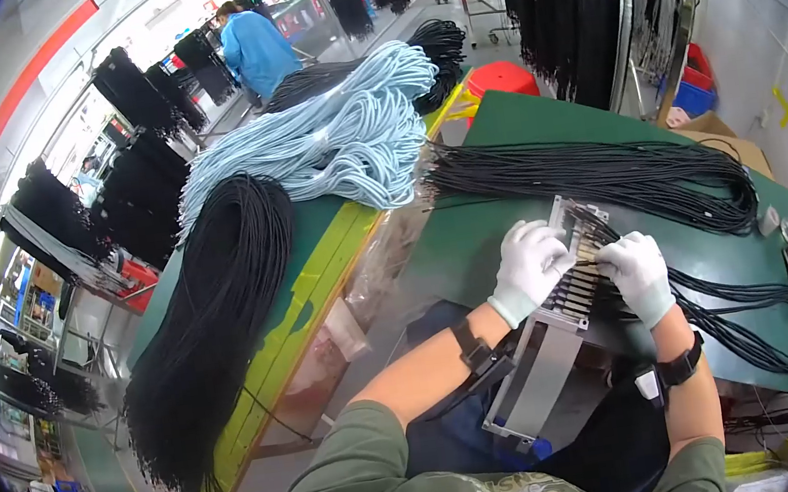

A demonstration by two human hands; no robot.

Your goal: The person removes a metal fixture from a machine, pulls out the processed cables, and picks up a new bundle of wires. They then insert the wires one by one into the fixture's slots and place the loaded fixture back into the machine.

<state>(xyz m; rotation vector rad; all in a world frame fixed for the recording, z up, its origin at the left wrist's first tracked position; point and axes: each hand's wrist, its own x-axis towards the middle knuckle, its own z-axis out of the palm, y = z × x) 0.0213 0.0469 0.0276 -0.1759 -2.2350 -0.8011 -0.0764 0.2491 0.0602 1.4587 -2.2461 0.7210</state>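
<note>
We have both hands at a silver rectangular metal fixture (563,320) with a row of narrow slots, near the front edge of a green-topped table (518,130). Short black cable ends (572,294) lie side by side across it. Our left hand (528,268), in a white knit glove, is at the fixture's left side, fingers bent and fingertips over the row; its grip is narrow, but we cannot tell whether it pinches anything. Our right hand (637,274), gloved the same way, is at the right side with thumb and fingers drawn together in a narrow grip; what lies between them is too small for us to tell.

To the right of our right hand, looped black cables (753,323) lie on the table. Beyond the fixture, we see a long bundle of thin black cables (593,170) stretched across the same surface. To our left, a yellow-and-green table (312,306) carries a heap of pale blue cables (321,146) and a thick black cable bundle (222,298) that hangs past its near end. A red round stool (502,79) stands between the two tables, toward their far ends.
</note>
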